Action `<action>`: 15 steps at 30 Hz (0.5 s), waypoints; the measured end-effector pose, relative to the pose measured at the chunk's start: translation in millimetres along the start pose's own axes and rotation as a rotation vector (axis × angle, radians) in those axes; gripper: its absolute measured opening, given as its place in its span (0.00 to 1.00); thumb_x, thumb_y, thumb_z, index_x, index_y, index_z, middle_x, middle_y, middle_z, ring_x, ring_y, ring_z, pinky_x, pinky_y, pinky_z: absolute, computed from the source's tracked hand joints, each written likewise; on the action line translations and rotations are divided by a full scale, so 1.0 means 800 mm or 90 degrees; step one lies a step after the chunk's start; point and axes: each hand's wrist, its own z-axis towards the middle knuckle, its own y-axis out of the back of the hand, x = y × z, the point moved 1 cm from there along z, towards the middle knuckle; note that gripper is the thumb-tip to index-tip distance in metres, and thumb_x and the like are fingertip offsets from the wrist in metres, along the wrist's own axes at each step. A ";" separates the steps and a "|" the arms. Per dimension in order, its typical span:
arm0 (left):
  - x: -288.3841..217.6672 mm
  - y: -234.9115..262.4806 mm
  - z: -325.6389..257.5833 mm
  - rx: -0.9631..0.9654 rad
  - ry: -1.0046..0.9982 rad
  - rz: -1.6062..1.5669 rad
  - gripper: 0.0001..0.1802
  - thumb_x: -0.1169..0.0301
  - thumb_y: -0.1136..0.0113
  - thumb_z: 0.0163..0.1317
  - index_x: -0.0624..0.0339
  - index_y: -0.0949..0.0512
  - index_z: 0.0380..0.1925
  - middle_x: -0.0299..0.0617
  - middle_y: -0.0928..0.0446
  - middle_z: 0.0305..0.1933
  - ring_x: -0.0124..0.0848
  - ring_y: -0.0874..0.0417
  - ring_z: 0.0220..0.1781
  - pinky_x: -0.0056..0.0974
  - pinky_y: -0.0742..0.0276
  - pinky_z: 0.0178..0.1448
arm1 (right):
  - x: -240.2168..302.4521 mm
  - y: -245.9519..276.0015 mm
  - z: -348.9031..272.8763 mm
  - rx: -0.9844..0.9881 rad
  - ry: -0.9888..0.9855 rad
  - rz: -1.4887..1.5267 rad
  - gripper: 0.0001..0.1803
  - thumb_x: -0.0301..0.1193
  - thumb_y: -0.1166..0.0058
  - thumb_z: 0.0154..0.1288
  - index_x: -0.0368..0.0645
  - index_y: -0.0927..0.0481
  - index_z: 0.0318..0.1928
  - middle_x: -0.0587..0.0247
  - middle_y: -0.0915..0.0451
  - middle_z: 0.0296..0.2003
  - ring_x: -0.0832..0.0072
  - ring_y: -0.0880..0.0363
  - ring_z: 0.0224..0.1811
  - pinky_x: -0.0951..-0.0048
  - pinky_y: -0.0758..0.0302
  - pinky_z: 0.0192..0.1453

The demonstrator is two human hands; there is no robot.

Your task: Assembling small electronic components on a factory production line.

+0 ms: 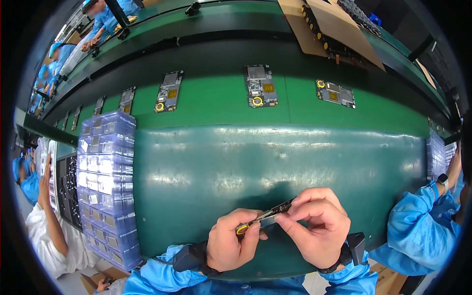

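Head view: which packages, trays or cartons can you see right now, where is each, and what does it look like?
Tray stack: left of the hands on the green table, tall stack of clear bluish blister trays.
Dark tray: further left, beside the stack, black with small pockets.
Cardboard sheets: top right, flat brown, over black parts.
Carton: bottom right, brown, partly hidden.
No screens or signs visible.

Your left hand (pixel 231 241) and right hand (pixel 314 226) cover most of the circuit board (pixel 273 211), so its held ends cannot be seen. The components on the far boards (pixel 261 86) are too small to identify. The cardboard box (pixel 324 24) is cut off by the top edge.
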 end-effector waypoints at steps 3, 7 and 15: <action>0.002 0.000 0.000 -0.006 -0.041 0.021 0.18 0.82 0.42 0.70 0.67 0.36 0.56 0.58 0.17 0.46 0.34 0.10 0.35 0.33 0.14 0.36 | 0.000 0.000 0.001 0.008 -0.013 0.009 0.10 0.12 0.29 0.55 0.33 0.16 0.35 0.54 0.21 0.46 0.75 0.13 0.39 0.76 0.12 0.41; -0.002 0.006 -0.001 -0.003 -0.050 0.100 0.12 0.82 0.36 0.65 0.69 0.26 0.47 0.54 0.15 0.42 0.42 0.11 0.38 0.39 0.14 0.40 | -0.003 0.000 0.002 0.027 -0.038 0.029 0.09 0.12 0.31 0.56 0.33 0.17 0.35 0.54 0.23 0.49 0.75 0.13 0.42 0.76 0.11 0.44; -0.010 0.020 0.020 0.063 -0.154 0.232 0.17 0.83 0.40 0.66 0.65 0.31 0.52 0.58 0.16 0.38 0.38 0.11 0.35 0.38 0.14 0.37 | -0.010 -0.009 0.005 0.032 -0.056 0.053 0.09 0.12 0.31 0.57 0.33 0.17 0.36 0.54 0.23 0.51 0.75 0.13 0.43 0.76 0.11 0.45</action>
